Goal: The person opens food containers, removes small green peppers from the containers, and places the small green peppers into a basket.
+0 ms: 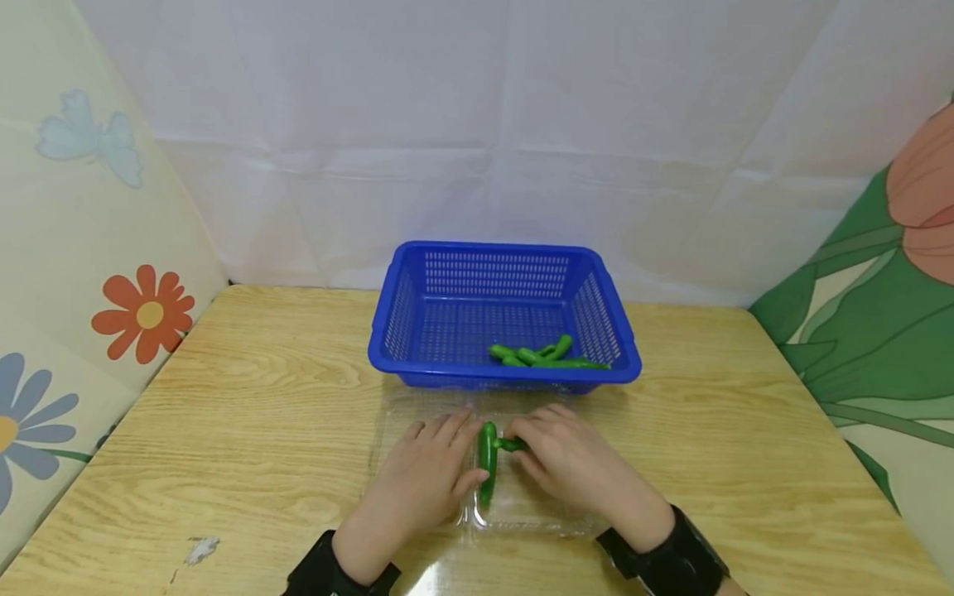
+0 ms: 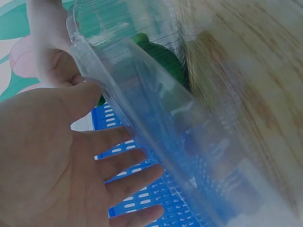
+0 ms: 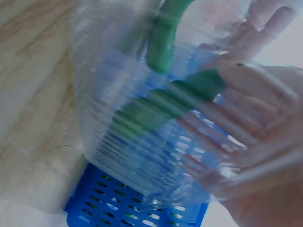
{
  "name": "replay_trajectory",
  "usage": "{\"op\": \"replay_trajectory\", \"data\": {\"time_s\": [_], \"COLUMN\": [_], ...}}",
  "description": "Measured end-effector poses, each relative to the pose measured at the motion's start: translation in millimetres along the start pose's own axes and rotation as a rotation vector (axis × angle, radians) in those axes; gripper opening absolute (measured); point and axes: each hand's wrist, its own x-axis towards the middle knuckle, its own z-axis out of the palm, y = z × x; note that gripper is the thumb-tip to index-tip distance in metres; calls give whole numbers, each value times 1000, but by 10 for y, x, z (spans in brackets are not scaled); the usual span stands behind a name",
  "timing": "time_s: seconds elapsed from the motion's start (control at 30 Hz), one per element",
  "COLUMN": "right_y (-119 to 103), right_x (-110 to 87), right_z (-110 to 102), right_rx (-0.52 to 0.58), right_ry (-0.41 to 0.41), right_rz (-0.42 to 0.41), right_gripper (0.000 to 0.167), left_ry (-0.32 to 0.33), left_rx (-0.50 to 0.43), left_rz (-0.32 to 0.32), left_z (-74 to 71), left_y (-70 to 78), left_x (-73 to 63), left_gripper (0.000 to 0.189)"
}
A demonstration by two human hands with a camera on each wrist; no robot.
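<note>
A clear plastic clamshell box lies open on the table, its two halves side by side. One green chili pepper lies lengthwise along the inner left wall of the right half. My right hand is inside that half, its fingers pinching a second green pepper, seen through the plastic in the right wrist view. My left hand rests at the fold between the halves with fingers extended. In the left wrist view its thumb touches the clear rim, and the fingers spread beside the plastic.
Just behind the box stands a blue slotted basket, with several green peppers heaped at its front right. A white cloth hangs behind the wooden table. Flower-patterned panels flank both sides.
</note>
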Motion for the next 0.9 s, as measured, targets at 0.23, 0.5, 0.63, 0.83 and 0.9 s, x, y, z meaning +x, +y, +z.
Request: {"op": "replay_trajectory", "data": {"time_s": [0.23,0.5,0.63,0.83,0.9], "right_y": [-35,-61,-71,-73,-75], "right_x": [-7,-1,8,25,30], "right_z": [-47,-96,-107,-119,-126], "right_rx": [-11,-7,2,12,14], "right_ry": [42,130,197,278,302], "right_rz": [-29,-92,-141,-190,-202], "right_gripper": [21,22,22,20,22], "left_ry": [18,8,0,-3,0], "left_rx": [8,5,4,2,0], "left_rz": [3,3,2,2,1], "left_z": [6,10,6,8,11], "left_y": [0,-4,-2,-3,-6], "left_x": [0,3,-2,-6,-5], "left_gripper": [59,59,59,60,60]}}
